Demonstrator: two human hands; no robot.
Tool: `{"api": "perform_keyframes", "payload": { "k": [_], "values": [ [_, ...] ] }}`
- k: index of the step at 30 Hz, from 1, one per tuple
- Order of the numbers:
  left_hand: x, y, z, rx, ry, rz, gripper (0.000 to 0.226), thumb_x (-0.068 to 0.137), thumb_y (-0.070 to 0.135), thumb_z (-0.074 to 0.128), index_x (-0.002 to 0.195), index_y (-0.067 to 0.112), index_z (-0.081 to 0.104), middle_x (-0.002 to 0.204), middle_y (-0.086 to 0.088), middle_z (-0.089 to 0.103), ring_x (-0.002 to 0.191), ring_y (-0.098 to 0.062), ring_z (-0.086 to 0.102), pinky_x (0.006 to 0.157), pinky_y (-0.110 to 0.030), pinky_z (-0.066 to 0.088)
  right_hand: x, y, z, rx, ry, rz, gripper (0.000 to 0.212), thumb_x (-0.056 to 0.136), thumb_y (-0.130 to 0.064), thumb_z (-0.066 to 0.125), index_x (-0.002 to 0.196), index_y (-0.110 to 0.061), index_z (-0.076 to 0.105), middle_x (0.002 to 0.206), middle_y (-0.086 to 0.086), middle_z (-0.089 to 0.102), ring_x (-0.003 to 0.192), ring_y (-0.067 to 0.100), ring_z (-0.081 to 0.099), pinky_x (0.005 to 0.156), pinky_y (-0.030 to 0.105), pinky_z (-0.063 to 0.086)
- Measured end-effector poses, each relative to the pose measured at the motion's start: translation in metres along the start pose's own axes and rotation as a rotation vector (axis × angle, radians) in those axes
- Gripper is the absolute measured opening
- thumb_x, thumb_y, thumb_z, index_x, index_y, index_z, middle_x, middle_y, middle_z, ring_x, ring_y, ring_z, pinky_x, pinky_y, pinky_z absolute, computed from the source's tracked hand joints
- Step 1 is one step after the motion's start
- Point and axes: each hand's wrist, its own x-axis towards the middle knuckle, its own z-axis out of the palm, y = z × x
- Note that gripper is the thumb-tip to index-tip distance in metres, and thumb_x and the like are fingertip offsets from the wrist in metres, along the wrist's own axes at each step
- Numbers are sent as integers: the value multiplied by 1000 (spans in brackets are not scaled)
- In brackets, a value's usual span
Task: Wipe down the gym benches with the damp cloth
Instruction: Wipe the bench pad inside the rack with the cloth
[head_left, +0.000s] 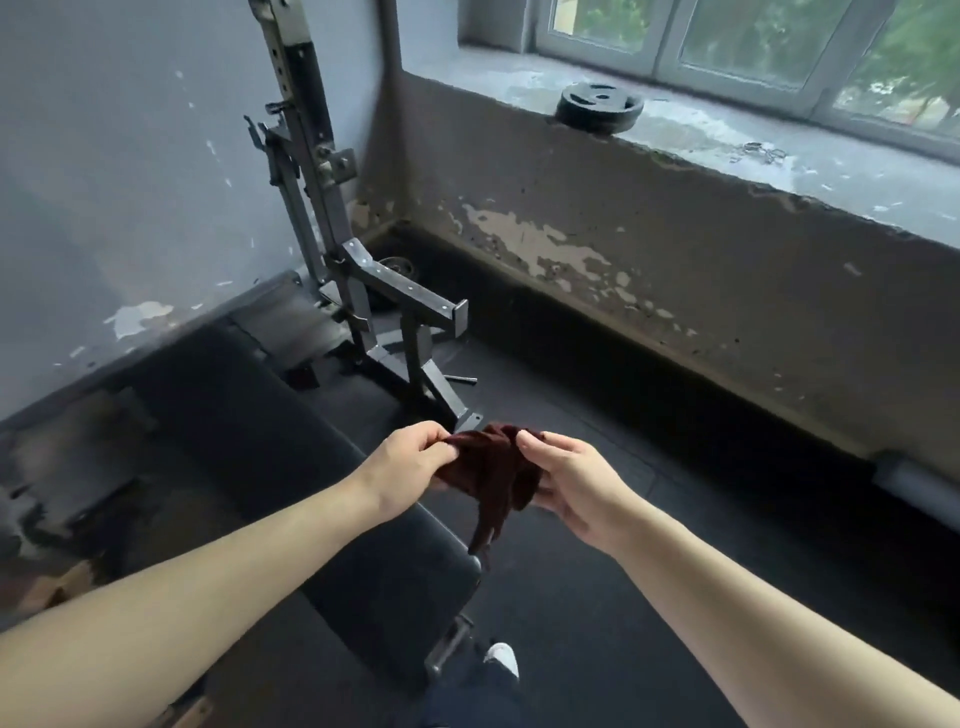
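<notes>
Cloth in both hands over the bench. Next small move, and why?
Probably lower the cloth onto the bench pad and flatten it there. The left hand and right hand pinch it bunched up in the air, its tail hanging by the pad's end, so no flat face is on the pad yet.

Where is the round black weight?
In the head view, the round black weight plate lies flat on the window ledge at the upper right, below the window and far beyond both hands.
</notes>
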Motion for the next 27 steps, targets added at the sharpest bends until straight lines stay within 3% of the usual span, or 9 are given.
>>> {"api": "perform_keyframes", "payload": {
  "k": [2, 4, 8, 10, 14, 19, 21, 23, 27],
  "values": [
    [25, 7, 2, -32, 54, -49, 20, 98, 11, 54, 95, 18, 72, 93, -5, 76, 95, -21, 71, 89, -33, 57, 27, -23, -15, -34, -30, 28, 21, 104, -16, 58, 115, -6, 73, 109, 17, 77, 103, 31, 75, 96, 46, 58],
    [44, 19, 1, -72, 67, -91, 24, 96, 10, 52, 97, 21, 74, 91, 1, 76, 95, -13, 70, 90, -32, 53, 54, -47, -28, -99, -52, 35, 20, 104, -16, 59, 113, -6, 74, 106, 18, 77, 99, 30, 75, 95, 46, 59],
    [75, 45, -3, -207, 7, -114, 25, 98, 44, 57, 109, 26, 72, 104, 9, 76, 105, -3, 67, 97, -27, 46, 104, -89, -42, -245, -144, -4, 20, 102, -22, 62, 108, -9, 77, 105, 17, 78, 104, 35, 74, 96, 49, 58],
    [96, 53, -2, -142, 78, -140, 31, 93, 54, 64, 108, 28, 72, 102, 11, 76, 102, -2, 69, 95, -25, 50, 130, -105, -46, -295, -202, -17, 21, 103, -22, 62, 109, -9, 77, 104, 17, 78, 102, 33, 75, 93, 46, 60],
    [135, 53, -1, 21, 313, -208, 6, 91, 29, 71, 94, 24, 74, 90, 3, 76, 90, -14, 70, 90, -37, 56, 193, -123, -56, -369, -227, -61, 19, 102, -25, 64, 101, -14, 79, 100, 10, 79, 96, 25, 73, 93, 43, 56],
    [170, 69, 2, 25, 380, -309, 8, 84, 19, 68, 86, 25, 72, 77, 5, 69, 76, -6, 62, 78, -32, 51, 272, -143, -75, -462, -332, -71, 25, 97, -39, 66, 94, -18, 80, 101, 17, 78, 103, 43, 71, 94, 61, 56],
    [189, 83, 11, -26, 430, -331, 10, 79, 28, 70, 89, 26, 71, 85, 0, 72, 82, -11, 66, 85, -38, 53, 299, -155, -81, -478, -452, -73, 28, 94, -44, 66, 97, -20, 80, 102, 12, 79, 104, 36, 73, 98, 59, 55],
    [205, 99, 24, -117, 490, -354, 19, 81, 35, 77, 99, 30, 71, 93, 7, 76, 91, -9, 71, 87, -31, 54, 317, -171, -83, -494, -580, -50, 37, 89, -51, 67, 100, -17, 78, 106, 12, 78, 110, 36, 71, 102, 57, 53],
    [241, 139, 54, -162, 698, -410, 11, 86, 24, 80, 96, 26, 76, 90, 12, 77, 87, 0, 71, 85, -22, 53, 345, -208, -101, -495, -799, 14, 31, 101, -33, 64, 107, -3, 73, 111, 16, 76, 107, 30, 72, 98, 42, 53]
  ]
}}
